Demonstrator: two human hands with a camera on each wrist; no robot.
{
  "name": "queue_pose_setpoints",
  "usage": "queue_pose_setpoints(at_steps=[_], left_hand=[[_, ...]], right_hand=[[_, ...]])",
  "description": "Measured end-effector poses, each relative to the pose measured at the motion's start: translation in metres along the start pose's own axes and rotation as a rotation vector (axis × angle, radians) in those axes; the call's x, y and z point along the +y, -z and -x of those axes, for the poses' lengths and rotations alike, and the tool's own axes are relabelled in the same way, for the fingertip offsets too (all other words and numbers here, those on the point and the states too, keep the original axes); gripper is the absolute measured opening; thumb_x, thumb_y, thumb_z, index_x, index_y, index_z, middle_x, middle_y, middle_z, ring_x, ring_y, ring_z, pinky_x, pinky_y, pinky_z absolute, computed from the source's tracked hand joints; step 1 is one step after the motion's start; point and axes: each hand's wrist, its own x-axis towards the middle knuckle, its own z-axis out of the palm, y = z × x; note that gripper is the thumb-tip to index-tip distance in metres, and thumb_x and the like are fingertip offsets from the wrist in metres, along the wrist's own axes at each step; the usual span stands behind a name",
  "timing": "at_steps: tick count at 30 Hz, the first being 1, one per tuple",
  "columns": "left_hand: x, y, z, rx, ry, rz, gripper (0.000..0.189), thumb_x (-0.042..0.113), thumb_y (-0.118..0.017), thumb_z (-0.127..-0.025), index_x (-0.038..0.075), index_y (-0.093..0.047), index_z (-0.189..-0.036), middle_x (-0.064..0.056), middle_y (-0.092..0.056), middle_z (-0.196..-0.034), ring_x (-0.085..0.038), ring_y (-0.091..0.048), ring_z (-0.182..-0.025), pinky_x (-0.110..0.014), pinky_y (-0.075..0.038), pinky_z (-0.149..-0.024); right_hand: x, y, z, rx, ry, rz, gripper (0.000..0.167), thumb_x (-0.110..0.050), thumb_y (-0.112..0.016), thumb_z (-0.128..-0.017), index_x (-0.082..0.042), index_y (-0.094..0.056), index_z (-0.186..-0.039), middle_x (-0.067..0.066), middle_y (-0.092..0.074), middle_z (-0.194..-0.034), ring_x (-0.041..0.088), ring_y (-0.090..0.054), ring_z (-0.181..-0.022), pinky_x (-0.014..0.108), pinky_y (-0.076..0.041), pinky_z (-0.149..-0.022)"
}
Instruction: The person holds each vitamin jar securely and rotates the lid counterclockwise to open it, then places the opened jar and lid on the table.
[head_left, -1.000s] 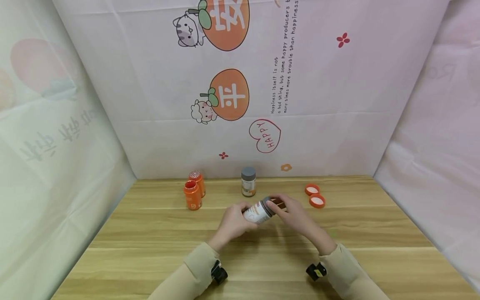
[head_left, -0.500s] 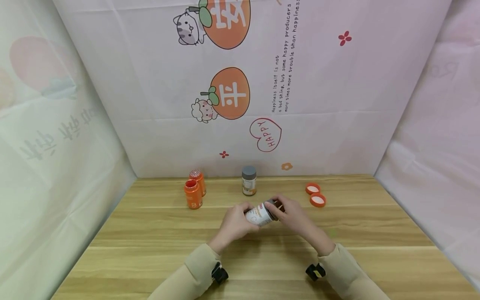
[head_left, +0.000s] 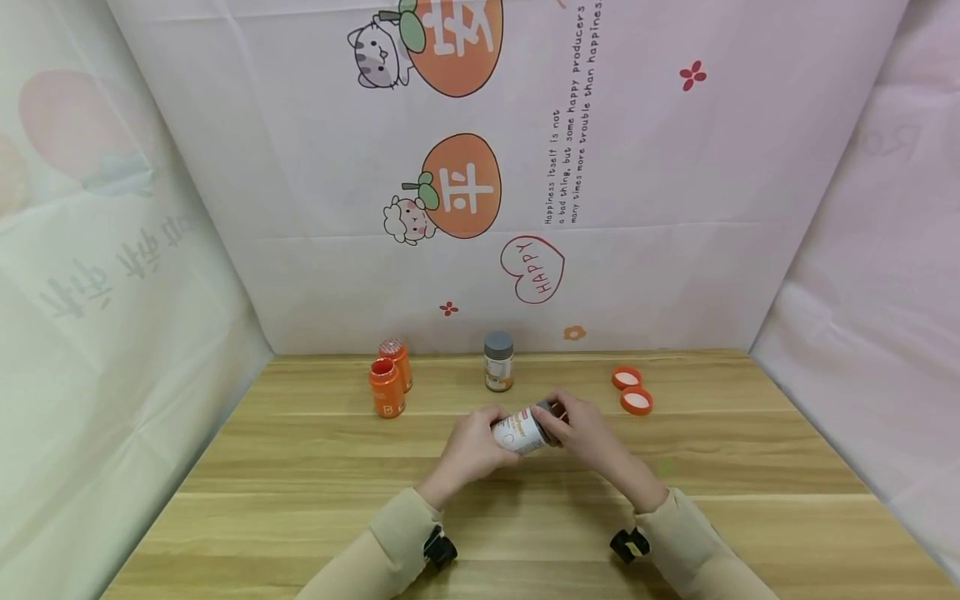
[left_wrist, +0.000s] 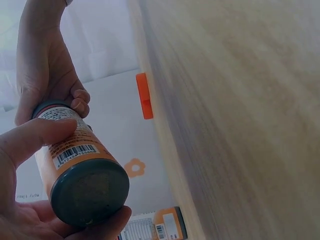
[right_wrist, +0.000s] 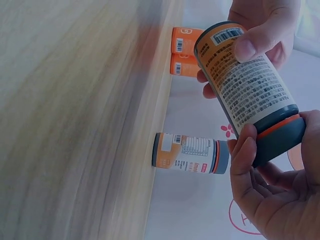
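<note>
A white and orange supplement bottle (head_left: pixel 520 432) with a dark grey screw cap (right_wrist: pixel 279 141) is held tilted above the table, its cap end toward the right. My left hand (head_left: pixel 474 446) grips its body near the base, the thumb lying across the printed label. Around the cap curl the fingers of my right hand (head_left: pixel 588 429). In the right wrist view an orange ring shows between cap and body. The dark base (left_wrist: pixel 90 192) faces the left wrist camera. A second bottle of the same kind (head_left: pixel 498 362) stands upright and capped behind the hands.
Two orange bottles without caps (head_left: pixel 387 389) stand close together at the back left. A pair of orange lids (head_left: pixel 637 401) lies at the back right, white insides up. Printed cloth (head_left: pixel 637 250) walls the wooden table (head_left: pixel 300 500) at the back and sides.
The held bottle has tipped closer to level and shifted slightly right. My right hand has turned a little at the cap, while the left keeps its grip.
</note>
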Motion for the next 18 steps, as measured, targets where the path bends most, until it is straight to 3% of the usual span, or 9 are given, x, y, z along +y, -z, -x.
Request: queue_pose_setpoints(at_steps=[6, 11, 18], left_hand=[[0.0045, -0.0006, 0.0007, 0.003, -0.009, -0.064, 0.046, 0.016, -0.086, -0.062, 0.010, -0.064, -0.103, -0.001, -0.066, -0.088, -0.010, -0.055, -0.073, -0.025, -0.045, -0.064], [0.0067, -0.0020, 0.0017, 0.019, -0.023, -0.113, 0.047, 0.018, -0.086, -0.062, 0.010, -0.066, -0.104, -0.001, -0.067, -0.088, -0.010, -0.055, -0.072, -0.025, -0.045, -0.063], [0.0045, -0.0030, 0.0015, -0.001, 0.009, -0.077, 0.053, 0.021, -0.088, -0.059, 0.013, -0.069, -0.107, 0.001, -0.069, -0.088, -0.009, -0.056, -0.071, -0.025, -0.045, -0.061]], right_hand=[[-0.0002, -0.0014, 0.0006, 0.015, -0.037, -0.033, 0.033, -0.039, -0.053, -0.095, -0.007, -0.059, -0.103, 0.005, -0.062, -0.080, 0.012, -0.055, -0.062, 0.025, -0.047, -0.053], [0.0008, -0.0011, 0.0006, 0.020, -0.019, -0.033, 0.031, -0.038, -0.053, -0.095, -0.008, -0.060, -0.103, 0.005, -0.062, -0.079, 0.012, -0.055, -0.059, 0.025, -0.047, -0.051], [0.0025, 0.0004, 0.0007, -0.011, 0.007, 0.029, 0.027, -0.038, -0.053, -0.095, -0.013, -0.060, -0.101, 0.002, -0.059, -0.069, 0.013, -0.054, -0.053, 0.026, -0.045, -0.048]])
